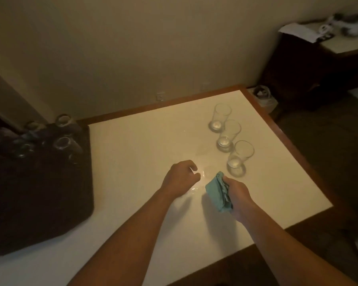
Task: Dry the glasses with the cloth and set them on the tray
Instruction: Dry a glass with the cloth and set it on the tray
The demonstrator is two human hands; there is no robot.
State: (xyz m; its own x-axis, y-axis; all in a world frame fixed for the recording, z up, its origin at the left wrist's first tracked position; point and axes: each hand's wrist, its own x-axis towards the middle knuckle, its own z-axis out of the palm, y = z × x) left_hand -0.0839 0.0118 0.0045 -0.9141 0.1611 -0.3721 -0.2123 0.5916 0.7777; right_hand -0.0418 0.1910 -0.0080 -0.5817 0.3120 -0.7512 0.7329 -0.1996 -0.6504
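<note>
My left hand curls around a faint clear glass, holding it low over the white table; its outline is hard to make out. My right hand grips a folded teal cloth just right of that glass. Three more clear glasses stand upright in a diagonal row on the table's right side: far, middle and near. A dark tray sits on the left of the table, with several glasses at its far end.
The table has a brown wooden rim. A small bin stands on the floor past the far right corner, and a dark cabinet with papers on top is beyond it. A wall runs close behind the table.
</note>
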